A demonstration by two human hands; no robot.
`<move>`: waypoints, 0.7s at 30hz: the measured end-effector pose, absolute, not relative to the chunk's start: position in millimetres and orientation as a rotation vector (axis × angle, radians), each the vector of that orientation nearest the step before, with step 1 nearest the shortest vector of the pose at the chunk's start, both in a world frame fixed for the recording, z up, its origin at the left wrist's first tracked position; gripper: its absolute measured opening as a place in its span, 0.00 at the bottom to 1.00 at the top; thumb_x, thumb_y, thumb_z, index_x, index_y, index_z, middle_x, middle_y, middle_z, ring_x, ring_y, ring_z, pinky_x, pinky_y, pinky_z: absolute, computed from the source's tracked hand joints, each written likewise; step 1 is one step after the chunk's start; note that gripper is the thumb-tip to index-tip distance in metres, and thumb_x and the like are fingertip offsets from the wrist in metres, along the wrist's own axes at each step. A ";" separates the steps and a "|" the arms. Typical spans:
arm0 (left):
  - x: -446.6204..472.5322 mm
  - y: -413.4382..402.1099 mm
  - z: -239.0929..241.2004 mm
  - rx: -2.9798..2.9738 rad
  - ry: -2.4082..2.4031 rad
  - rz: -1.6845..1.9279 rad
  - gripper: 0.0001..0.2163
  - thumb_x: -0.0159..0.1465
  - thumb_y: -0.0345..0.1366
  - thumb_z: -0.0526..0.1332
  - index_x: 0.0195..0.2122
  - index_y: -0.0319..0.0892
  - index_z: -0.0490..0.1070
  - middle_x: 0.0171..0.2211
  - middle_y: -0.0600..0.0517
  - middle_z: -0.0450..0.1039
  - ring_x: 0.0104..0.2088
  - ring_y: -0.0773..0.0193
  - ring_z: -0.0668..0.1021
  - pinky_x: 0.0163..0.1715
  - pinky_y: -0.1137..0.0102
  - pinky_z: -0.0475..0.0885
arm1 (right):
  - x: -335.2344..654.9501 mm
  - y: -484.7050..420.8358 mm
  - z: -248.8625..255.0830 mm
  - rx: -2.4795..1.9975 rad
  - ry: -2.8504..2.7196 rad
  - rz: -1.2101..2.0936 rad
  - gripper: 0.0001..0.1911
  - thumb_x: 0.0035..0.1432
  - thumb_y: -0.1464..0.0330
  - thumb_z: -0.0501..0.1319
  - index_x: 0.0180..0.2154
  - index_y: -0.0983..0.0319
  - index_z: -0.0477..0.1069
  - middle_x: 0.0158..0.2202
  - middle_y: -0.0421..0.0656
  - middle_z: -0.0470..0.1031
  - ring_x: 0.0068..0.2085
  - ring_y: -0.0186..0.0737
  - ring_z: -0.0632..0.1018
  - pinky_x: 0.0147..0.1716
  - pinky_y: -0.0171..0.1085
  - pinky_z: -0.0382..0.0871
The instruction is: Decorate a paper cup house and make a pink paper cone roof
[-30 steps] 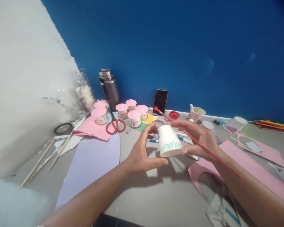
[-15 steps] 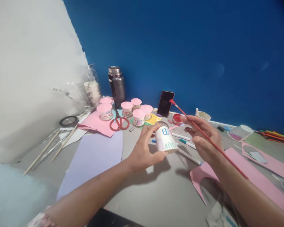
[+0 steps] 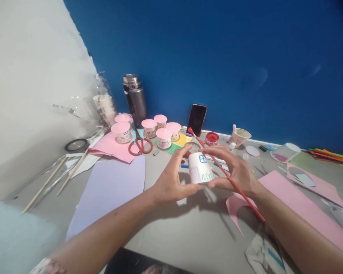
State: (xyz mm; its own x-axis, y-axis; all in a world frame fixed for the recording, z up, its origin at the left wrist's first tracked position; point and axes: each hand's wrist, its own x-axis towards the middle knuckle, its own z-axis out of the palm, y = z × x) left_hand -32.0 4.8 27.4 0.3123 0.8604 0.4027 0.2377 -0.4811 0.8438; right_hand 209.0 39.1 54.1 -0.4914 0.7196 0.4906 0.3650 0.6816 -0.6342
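Note:
My left hand (image 3: 173,173) grips a white paper cup (image 3: 196,169) from its left side, thumb low and fingers near the top. The cup is upside down above the table, with a blue window and green grass strokes drawn on it. My right hand (image 3: 236,171) holds a red paintbrush (image 3: 234,184), its red-tipped bristles pointing up and away, while its thumb and fingertips come to the cup's right side. Beyond the cup stands an open pot of red paint (image 3: 212,137). Several decorated cups with pink paper discs on top, one of them a near cup (image 3: 164,142), are grouped behind.
Red-handled scissors (image 3: 140,146) lie left of the cup. A lilac sheet (image 3: 108,190) and pink paper (image 3: 291,201) flank my arms. A steel flask (image 3: 135,102) and a phone (image 3: 197,118) stand by the blue wall. Wooden sticks (image 3: 44,184) lie far left.
My right hand has moved left with the paintbrush and now meets the cup, which it was apart from before. The cup remains in my left hand. The view has shifted slightly.

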 end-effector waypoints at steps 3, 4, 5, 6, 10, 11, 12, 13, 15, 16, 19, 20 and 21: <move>-31.9 6.7 29.0 1.831 1.024 1.136 0.43 0.55 0.37 0.73 0.70 0.52 0.55 0.68 0.43 0.61 0.62 0.45 0.72 0.60 0.49 0.71 | 211.5 37.0 57.9 -0.831 -2.038 0.650 0.39 0.49 0.45 0.76 0.60 0.51 0.75 0.59 0.48 0.79 0.61 0.59 0.77 0.60 0.56 0.72; -31.6 7.9 28.9 1.840 1.048 1.144 0.42 0.55 0.36 0.72 0.69 0.53 0.56 0.68 0.43 0.62 0.63 0.45 0.71 0.60 0.49 0.71 | 212.8 36.1 60.7 -0.847 -1.950 0.656 0.33 0.53 0.48 0.75 0.58 0.51 0.77 0.58 0.47 0.80 0.59 0.58 0.79 0.60 0.55 0.73; -31.3 9.2 28.7 1.861 1.070 1.154 0.40 0.56 0.36 0.72 0.69 0.52 0.57 0.67 0.43 0.62 0.64 0.45 0.70 0.61 0.49 0.71 | 214.2 35.3 64.3 -0.868 -1.828 0.636 0.26 0.57 0.51 0.74 0.55 0.51 0.79 0.54 0.46 0.83 0.56 0.55 0.81 0.58 0.54 0.74; -31.0 10.5 28.4 1.890 1.086 1.163 0.39 0.56 0.35 0.71 0.68 0.52 0.58 0.67 0.43 0.62 0.65 0.45 0.69 0.61 0.49 0.70 | 215.6 34.8 68.7 -0.888 -1.693 0.605 0.18 0.61 0.53 0.72 0.50 0.52 0.81 0.49 0.45 0.85 0.52 0.53 0.83 0.56 0.53 0.76; -30.6 14.7 28.0 1.948 1.119 1.134 0.35 0.56 0.32 0.69 0.65 0.51 0.61 0.63 0.43 0.63 0.65 0.46 0.68 0.61 0.49 0.70 | 218.8 34.6 89.6 -0.876 -1.332 0.631 0.11 0.66 0.55 0.68 0.38 0.54 0.83 0.32 0.43 0.83 0.35 0.46 0.83 0.38 0.46 0.78; -30.7 15.3 27.7 1.942 1.122 1.116 0.34 0.56 0.32 0.69 0.64 0.51 0.61 0.62 0.43 0.64 0.64 0.46 0.68 0.61 0.49 0.71 | 218.9 33.7 93.3 -0.862 -1.308 0.699 0.12 0.66 0.55 0.68 0.38 0.55 0.83 0.31 0.43 0.83 0.33 0.44 0.82 0.34 0.44 0.77; -30.7 15.7 27.1 1.932 1.123 1.094 0.34 0.56 0.32 0.69 0.63 0.51 0.62 0.61 0.44 0.64 0.64 0.46 0.69 0.60 0.49 0.72 | 219.1 31.8 95.4 -0.858 -1.297 0.769 0.13 0.67 0.54 0.67 0.37 0.55 0.84 0.31 0.43 0.82 0.30 0.42 0.80 0.30 0.42 0.75; -30.6 16.1 26.2 1.922 1.124 1.066 0.33 0.55 0.31 0.69 0.62 0.51 0.62 0.61 0.44 0.63 0.63 0.46 0.69 0.59 0.50 0.72 | 219.2 28.7 95.3 -0.869 -1.292 0.829 0.14 0.67 0.54 0.67 0.37 0.55 0.84 0.32 0.43 0.82 0.28 0.40 0.79 0.27 0.40 0.73; -29.9 16.4 23.4 1.911 1.123 1.007 0.34 0.55 0.31 0.70 0.62 0.51 0.63 0.60 0.44 0.63 0.63 0.47 0.69 0.60 0.50 0.72 | 220.2 19.5 87.7 -0.929 -1.282 0.931 0.16 0.67 0.53 0.66 0.36 0.56 0.84 0.31 0.43 0.81 0.25 0.36 0.76 0.24 0.38 0.70; -29.3 16.3 21.7 1.910 1.119 0.973 0.34 0.55 0.31 0.70 0.62 0.51 0.63 0.59 0.44 0.63 0.63 0.47 0.69 0.61 0.50 0.72 | 221.1 14.1 80.6 -0.960 -1.258 0.972 0.15 0.65 0.53 0.68 0.35 0.57 0.84 0.29 0.43 0.80 0.24 0.35 0.75 0.23 0.37 0.69; -26.8 15.3 17.0 1.922 1.085 0.891 0.34 0.55 0.32 0.71 0.63 0.50 0.63 0.58 0.45 0.62 0.64 0.47 0.69 0.65 0.49 0.69 | 225.0 0.0 53.9 -0.980 -1.112 1.090 0.12 0.56 0.57 0.76 0.31 0.56 0.81 0.22 0.37 0.73 0.22 0.32 0.71 0.22 0.34 0.66; -26.0 14.7 16.0 1.933 1.069 0.880 0.34 0.55 0.31 0.70 0.63 0.50 0.63 0.58 0.45 0.62 0.64 0.47 0.68 0.65 0.49 0.68 | 226.4 -2.7 45.8 -0.987 -1.065 1.121 0.12 0.55 0.58 0.77 0.30 0.57 0.80 0.22 0.37 0.72 0.22 0.31 0.70 0.22 0.33 0.66; -25.2 14.0 15.2 1.946 1.055 0.879 0.34 0.54 0.29 0.69 0.63 0.51 0.63 0.58 0.45 0.62 0.64 0.46 0.68 0.66 0.49 0.68 | 227.6 -4.1 39.2 -0.997 -1.029 1.145 0.13 0.55 0.58 0.77 0.30 0.57 0.79 0.23 0.37 0.72 0.22 0.30 0.70 0.22 0.32 0.66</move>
